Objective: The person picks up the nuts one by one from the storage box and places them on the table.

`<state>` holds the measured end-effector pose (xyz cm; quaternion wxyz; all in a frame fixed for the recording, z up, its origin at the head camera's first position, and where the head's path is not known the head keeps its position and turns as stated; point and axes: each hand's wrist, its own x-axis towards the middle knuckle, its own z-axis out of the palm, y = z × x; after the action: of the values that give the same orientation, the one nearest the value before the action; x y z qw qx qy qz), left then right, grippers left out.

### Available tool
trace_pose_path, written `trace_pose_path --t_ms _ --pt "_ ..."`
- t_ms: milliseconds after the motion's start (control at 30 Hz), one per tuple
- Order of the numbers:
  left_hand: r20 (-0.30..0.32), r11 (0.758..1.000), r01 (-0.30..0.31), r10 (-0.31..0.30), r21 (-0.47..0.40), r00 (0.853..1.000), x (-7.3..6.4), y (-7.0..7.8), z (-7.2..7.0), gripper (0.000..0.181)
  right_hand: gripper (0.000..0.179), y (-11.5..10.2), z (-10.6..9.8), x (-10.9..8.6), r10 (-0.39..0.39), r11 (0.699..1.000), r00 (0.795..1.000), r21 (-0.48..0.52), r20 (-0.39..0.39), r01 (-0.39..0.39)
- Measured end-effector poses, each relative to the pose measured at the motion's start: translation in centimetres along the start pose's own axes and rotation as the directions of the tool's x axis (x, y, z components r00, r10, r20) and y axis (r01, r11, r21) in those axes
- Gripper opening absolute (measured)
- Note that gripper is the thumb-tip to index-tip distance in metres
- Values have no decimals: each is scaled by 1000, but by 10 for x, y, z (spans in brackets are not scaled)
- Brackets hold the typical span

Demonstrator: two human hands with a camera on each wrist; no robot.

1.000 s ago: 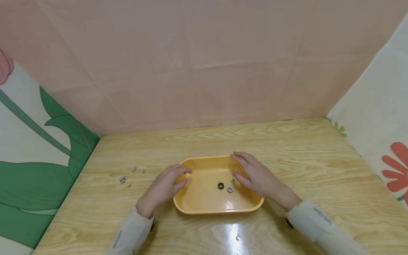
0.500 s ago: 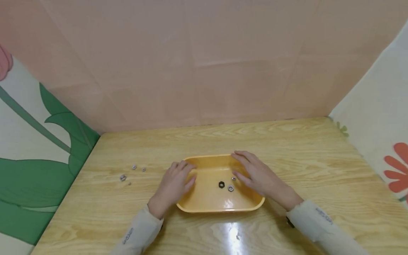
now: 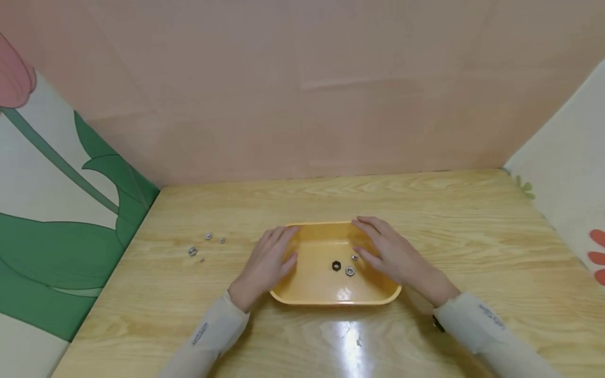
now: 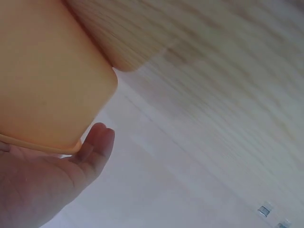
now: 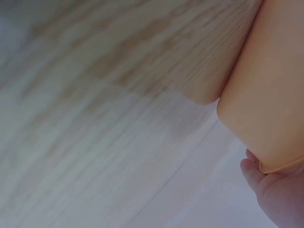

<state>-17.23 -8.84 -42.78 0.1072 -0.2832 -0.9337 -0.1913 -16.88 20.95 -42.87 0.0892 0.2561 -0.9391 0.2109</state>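
A shallow yellow plastic tray (image 3: 312, 303) stands on the table. My left hand (image 3: 264, 265) holds its left end, fingers over the rim near the back corner and thumb on the inner side. At the opposite end my right hand (image 3: 394, 257) grips the rim likewise, with the thumb inside. Between the hands, on the tray floor, lie a black hex nut (image 3: 336, 266), a silver nut (image 3: 350, 271) and a smaller silver nut (image 3: 355, 258). Both wrist views show the tray's outer wall (image 4: 52, 76) down by the table, with fingers around the rim.
Several small metal pieces lie on the table left of the tray, among them a larger silver nut (image 3: 192, 251) and a smaller one (image 3: 208, 237). A pink wall covering (image 3: 302, 105) rises behind the wood-grain table (image 3: 477, 226). Printed panels flank both sides.
My left hand has moved right and forward onto the tray's left rim. My right hand keeps its place on the tray. The head view has shifted slightly; the nuts stay as they were.
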Motion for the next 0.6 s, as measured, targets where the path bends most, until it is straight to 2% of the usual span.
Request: trace_pose_path --t_ms 400,600 --pt "98 986 88 -75 -141 992 4 -2 0 65 61 3 -2 1 8 1000 1000 29 27 -9" --pt "107 985 96 -81 -142 991 3 -2 0 64 61 3 -3 -1 -4 1000 1000 16 29 4"
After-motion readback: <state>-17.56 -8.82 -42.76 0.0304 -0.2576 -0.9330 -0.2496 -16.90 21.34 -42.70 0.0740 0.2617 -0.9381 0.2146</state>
